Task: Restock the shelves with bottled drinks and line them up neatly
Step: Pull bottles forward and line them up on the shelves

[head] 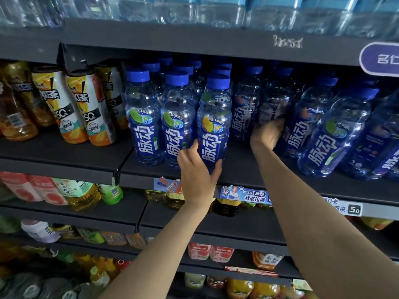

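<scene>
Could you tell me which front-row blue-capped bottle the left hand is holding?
The third from the left, with the orange fruit label; its two neighbours show green limes.

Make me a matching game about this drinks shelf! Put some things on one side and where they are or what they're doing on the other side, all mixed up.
Things:
1. left hand
2. right hand
3. iced tea bottles
4. clear water bottles

Places or states:
A. on the top shelf, above the blue caps
B. reaching deep between the blue bottles
C. leaning on the left part of the same shelf
D. gripping the front blue bottle with the orange fruit picture

Pairs: 1-D, 2-B, 3-C, 4-A
</scene>
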`<state>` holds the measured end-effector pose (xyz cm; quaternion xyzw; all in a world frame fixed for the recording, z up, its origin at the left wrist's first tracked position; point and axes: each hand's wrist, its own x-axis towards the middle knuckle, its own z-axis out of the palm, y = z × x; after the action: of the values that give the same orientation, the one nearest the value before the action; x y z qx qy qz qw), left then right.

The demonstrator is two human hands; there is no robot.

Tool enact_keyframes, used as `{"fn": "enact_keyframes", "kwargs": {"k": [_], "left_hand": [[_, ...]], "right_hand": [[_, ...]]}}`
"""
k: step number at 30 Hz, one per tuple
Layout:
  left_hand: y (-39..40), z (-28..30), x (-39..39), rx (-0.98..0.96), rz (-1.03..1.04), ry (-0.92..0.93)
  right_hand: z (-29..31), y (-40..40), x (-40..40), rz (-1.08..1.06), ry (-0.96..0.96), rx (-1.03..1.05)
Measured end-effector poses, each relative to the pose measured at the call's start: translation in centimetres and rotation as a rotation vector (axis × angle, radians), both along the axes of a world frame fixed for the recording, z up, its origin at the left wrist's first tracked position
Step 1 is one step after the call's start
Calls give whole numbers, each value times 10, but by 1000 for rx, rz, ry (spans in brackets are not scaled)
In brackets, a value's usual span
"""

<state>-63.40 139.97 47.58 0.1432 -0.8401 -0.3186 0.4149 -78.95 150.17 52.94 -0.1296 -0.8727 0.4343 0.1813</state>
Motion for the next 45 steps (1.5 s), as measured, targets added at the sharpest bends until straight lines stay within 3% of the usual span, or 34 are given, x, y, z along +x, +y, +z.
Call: {"fn": "enact_keyframes", "kwargs": {"k": [3,9,15,19,22,28,33,41,45], "left_hand": [[0,0,0,0,-8,4],[0,-1,0,-28,1,36],[1,0,1,22,-38,19],[1,2,2,31,-47,17],[1,3,4,41,-57,-3],[1,7,6,51,-71,-14],[0,5,5,49,-67,0],[0,5,5,57,-82,-9],[1,5,5,45,-64,8]], "right_hand": [[-1,3,-1,-25,-85,-138],[-4,15,18,-65,-38,121],[-3,26,40,-27,-34,192],[0,41,54,182,-102,240],[-2,38,65,346,-102,200],[-14,0,78,260,-13,131],[-19,2,71,456,2,-35],[-14,-12,67,309,28,66],[-5,-7,59,366,-49,61]]}}
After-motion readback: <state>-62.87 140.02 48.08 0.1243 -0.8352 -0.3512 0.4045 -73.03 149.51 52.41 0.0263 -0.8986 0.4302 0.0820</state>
